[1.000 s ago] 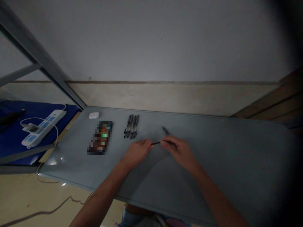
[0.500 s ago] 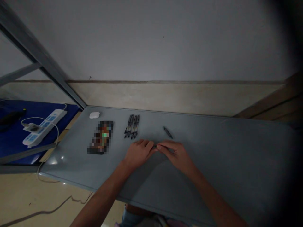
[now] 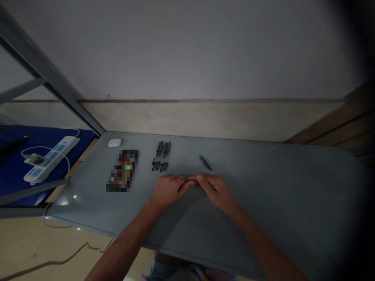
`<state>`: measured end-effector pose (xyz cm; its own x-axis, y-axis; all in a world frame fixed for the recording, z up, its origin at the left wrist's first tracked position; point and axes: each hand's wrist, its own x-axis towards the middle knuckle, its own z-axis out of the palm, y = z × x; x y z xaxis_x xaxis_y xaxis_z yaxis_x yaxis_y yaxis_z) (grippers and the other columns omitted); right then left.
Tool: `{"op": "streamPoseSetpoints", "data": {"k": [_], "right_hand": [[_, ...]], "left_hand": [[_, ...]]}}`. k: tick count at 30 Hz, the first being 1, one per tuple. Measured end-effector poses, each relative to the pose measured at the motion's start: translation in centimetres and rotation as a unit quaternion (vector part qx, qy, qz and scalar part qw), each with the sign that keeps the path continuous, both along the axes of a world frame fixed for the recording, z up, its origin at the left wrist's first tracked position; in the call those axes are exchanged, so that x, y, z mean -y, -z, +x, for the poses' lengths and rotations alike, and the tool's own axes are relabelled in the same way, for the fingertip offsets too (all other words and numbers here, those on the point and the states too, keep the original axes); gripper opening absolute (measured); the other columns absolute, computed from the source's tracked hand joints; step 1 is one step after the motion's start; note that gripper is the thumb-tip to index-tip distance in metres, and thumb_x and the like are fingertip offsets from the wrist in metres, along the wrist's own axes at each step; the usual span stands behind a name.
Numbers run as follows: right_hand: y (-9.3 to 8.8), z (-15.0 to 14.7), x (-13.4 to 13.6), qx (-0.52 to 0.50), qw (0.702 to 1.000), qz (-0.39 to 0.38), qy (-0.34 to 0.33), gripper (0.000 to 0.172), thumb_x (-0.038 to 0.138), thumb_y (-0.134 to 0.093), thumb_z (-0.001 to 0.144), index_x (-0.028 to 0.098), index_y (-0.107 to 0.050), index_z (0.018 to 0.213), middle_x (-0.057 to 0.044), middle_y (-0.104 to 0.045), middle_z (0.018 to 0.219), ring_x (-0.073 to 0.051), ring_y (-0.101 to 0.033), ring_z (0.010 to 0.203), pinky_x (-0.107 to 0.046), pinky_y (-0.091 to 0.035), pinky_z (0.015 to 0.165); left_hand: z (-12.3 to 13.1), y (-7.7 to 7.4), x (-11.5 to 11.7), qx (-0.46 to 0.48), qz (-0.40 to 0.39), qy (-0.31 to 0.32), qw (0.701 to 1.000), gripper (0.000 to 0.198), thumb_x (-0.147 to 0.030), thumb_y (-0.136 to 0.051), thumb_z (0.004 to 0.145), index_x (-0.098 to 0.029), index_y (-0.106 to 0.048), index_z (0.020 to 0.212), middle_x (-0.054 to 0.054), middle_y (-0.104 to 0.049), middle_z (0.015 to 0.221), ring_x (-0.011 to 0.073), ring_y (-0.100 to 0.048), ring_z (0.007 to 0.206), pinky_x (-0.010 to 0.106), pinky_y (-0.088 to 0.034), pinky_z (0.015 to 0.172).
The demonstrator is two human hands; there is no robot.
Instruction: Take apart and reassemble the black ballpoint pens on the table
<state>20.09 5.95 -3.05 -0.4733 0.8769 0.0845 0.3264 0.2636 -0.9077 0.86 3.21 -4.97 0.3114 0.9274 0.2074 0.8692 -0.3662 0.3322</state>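
My left hand [image 3: 167,190] is closed, with its fingers curled around a slim dark pen-like piece that is almost wholly hidden. The fingertips of my right hand [image 3: 216,191] are pinched together and meet the left fingers at that same piece, just above the table. Beyond the right hand lies a short dark pen part [image 3: 205,162], slanted on the tabletop. Several black pens [image 3: 161,156] with clear barrels lie side by side in a row, past the left hand.
The grey table [image 3: 278,203] runs along the wall. At its left are a blurred-out phone [image 3: 123,171] and a white earbud case [image 3: 114,143]. A white power strip [image 3: 51,160] with a cable rests on a blue surface beyond a metal frame [image 3: 63,93].
The dark piece that showed between my fingertips is now mostly covered, and my right fingers have shifted over against the left ones. The whole view has slid slightly.
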Motion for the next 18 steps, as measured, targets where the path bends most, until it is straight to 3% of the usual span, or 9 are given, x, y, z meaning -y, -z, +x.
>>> {"op": "streamPoseSetpoints", "data": {"k": [3, 6, 8, 12, 18], "right_hand": [[0.3, 0.5, -0.7, 0.039, 0.993, 0.079, 0.076, 0.041, 0.04, -0.036, 0.1, 0.022, -0.072, 0.1, -0.007, -0.071, 0.088, -0.021, -0.065, 0.084, -0.032, -0.05, 0.078], [1.5, 1.3, -1.5, 0.146, 0.951, 0.219, 0.162, 0.032, 0.039, -0.047, 0.095, 0.02, -0.068, 0.109, -0.011, -0.067, 0.102, -0.028, -0.059, 0.099, -0.043, -0.045, 0.093], [2.4, 1.7, -2.0, 0.216, 0.921, 0.26, 0.193, 0.037, 0.038, -0.051, 0.093, 0.017, -0.062, 0.121, -0.014, -0.062, 0.111, -0.031, -0.054, 0.106, -0.047, -0.043, 0.097], [3.1, 2.1, -2.3, 0.301, 0.894, 0.27, 0.194, 0.029, 0.03, -0.052, 0.091, 0.017, -0.063, 0.114, -0.015, -0.06, 0.11, -0.032, -0.053, 0.104, -0.049, -0.045, 0.093], [2.8, 2.0, -2.3, 0.261, 0.923, 0.238, 0.149, 0.016, 0.02, -0.048, 0.091, 0.019, -0.064, 0.093, -0.012, -0.065, 0.095, -0.029, -0.058, 0.095, -0.045, -0.048, 0.088]], "left_hand": [[0.1, -0.1, -0.1, 0.001, -0.005, -0.003, 1.0, 0.054, -0.053, -0.035, 0.097, -0.018, -0.065, 0.069, 0.007, -0.065, 0.062, 0.0156, -0.058, 0.056, 0.029, -0.027, 0.054], [0.2, -0.3, -0.1, -0.006, -0.009, -0.022, 1.0, 0.056, -0.055, -0.035, 0.097, -0.018, -0.065, 0.067, 0.005, -0.066, 0.062, 0.0145, -0.058, 0.055, 0.029, -0.026, 0.053], [0.2, -0.5, -0.2, -0.013, -0.008, -0.034, 0.999, 0.056, -0.055, -0.035, 0.097, -0.018, -0.065, 0.067, 0.005, -0.066, 0.063, 0.014, -0.058, 0.056, 0.028, -0.026, 0.053], [0.2, -0.5, -0.2, -0.016, -0.004, -0.031, 0.999, 0.055, -0.054, -0.036, 0.097, -0.019, -0.064, 0.066, 0.003, -0.067, 0.063, 0.0134, -0.059, 0.057, 0.028, -0.026, 0.054], [0.1, -0.3, -0.2, -0.017, -0.003, -0.029, 0.999, 0.057, -0.056, -0.034, 0.097, -0.018, -0.063, 0.065, 0.003, -0.067, 0.063, 0.0132, -0.059, 0.058, 0.027, -0.026, 0.054]]}}
